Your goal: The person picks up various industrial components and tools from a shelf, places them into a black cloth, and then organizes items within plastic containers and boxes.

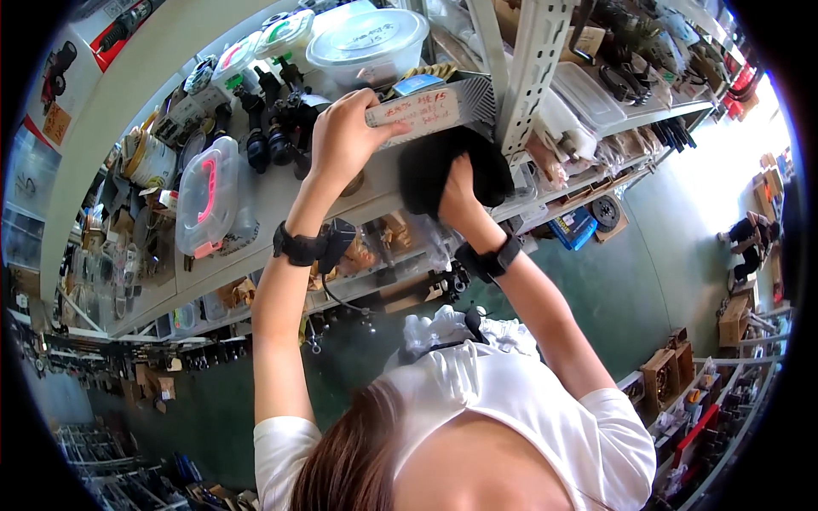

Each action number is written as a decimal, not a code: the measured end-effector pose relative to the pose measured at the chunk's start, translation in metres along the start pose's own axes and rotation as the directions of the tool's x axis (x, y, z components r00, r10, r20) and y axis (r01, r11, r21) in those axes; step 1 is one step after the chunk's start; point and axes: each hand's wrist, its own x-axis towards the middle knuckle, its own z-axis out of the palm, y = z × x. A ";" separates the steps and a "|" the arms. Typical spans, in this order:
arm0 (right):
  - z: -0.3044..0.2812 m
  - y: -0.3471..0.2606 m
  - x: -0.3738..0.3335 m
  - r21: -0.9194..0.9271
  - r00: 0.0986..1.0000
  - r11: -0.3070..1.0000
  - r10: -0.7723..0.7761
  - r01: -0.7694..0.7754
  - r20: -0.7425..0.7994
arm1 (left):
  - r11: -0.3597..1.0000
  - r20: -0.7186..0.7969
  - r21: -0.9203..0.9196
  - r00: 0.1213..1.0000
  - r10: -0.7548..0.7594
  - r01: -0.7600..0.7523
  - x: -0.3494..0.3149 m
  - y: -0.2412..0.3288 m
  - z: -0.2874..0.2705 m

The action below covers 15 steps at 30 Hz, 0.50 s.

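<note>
"In the head view, what are our hands doing?"
"Our left hand is pinching the pale box extending rightward from it. Our right hand, apart, is meeting the black cloth below; hidden fingers are leaving its grip unclear."
"So we're best steadying the box, guiding the cloth gently?"
"Yes."

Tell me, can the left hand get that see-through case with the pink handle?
Probably yes, if it lets go first: the left hand seems to hold a labelled box. Dark parts stand near the clear case, but the front of the shelf seems to leave a way past them.
</note>
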 end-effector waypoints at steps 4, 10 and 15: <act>0.081 0.043 0.003 0.269 0.996 0.960 -0.065 0.080 -0.062 | 1.000 0.028 0.019 1.000 0.012 -0.012 0.001 0.013 0.007; 0.015 -0.029 -0.019 -0.319 0.970 0.922 -0.173 0.220 0.169 | 1.000 -0.012 0.030 1.000 0.009 -0.009 -0.006 0.002 0.005; -0.044 -0.048 -0.039 -0.092 0.984 0.982 -0.157 0.165 0.084 | 1.000 0.004 -0.021 1.000 -0.014 0.014 0.004 0.003 0.000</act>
